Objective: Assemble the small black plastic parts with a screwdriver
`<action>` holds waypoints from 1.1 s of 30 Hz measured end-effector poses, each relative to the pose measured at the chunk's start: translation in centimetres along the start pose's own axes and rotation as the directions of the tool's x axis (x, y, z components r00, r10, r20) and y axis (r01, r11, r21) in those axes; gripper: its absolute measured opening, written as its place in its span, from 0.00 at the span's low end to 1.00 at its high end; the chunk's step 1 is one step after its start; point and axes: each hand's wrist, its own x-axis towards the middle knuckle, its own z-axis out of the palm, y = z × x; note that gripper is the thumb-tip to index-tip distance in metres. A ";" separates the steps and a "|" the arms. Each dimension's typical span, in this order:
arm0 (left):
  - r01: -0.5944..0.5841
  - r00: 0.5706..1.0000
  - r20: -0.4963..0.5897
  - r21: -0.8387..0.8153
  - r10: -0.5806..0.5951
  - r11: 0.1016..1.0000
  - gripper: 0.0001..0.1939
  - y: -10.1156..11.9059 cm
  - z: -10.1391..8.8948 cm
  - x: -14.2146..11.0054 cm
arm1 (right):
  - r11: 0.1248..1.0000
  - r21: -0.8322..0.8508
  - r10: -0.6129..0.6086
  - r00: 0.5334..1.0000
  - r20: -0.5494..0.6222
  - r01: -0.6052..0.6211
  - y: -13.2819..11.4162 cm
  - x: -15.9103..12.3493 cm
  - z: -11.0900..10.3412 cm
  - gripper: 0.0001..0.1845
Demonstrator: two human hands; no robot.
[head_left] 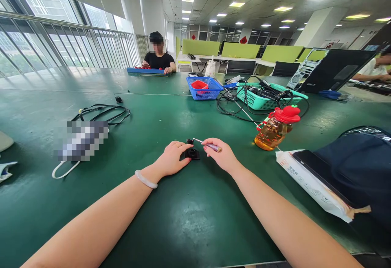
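Note:
A small black device (194, 154) with a round part on it lies on the green table in front of me. My left hand (174, 157), with a pale bangle on the wrist, grips its left edge between thumb and fingers; part of the device is hidden by them. In my right hand (221, 154) is a small screwdriver (215, 148) with a clear purplish handle, held in closed fingers. The thin shaft points left, its tip close to a small black piece (190, 141) at the device's far end. Whether the tip touches it I cannot tell.
Right of my hands stand a red-capped bottle (273, 131), a white packet (311, 182) with a phone (324, 176) on it, and dark cloth (357, 166). Farther off are a blue basket (204, 93), a green basket (259, 103) with cables, and a person (159, 58). Left lies a cable (106, 113).

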 end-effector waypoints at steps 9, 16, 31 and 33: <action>-0.011 1.000 0.001 -0.013 0.011 1.000 0.19 0.1 -0.1 0.0 | 0.996 -0.050 -0.076 0.988 -0.134 0.070 -2.4 -0.9 -0.3 0.19; 0.005 1.000 -0.008 -0.016 -0.005 1.000 0.17 -0.2 0.2 0.1 | 0.999 -0.019 0.026 0.983 -0.180 -0.030 -1.0 -0.3 0.0 0.25; -0.003 1.000 0.021 -0.006 0.003 1.000 0.20 -0.7 0.4 0.4 | 0.996 -0.086 -0.042 0.988 -0.150 0.029 -2.2 -0.9 -0.1 0.25; -0.004 1.000 0.014 0.001 0.004 1.000 0.20 -0.6 0.4 0.3 | 0.977 -0.178 -0.134 0.987 -0.089 0.117 -2.5 -1.1 0.0 0.22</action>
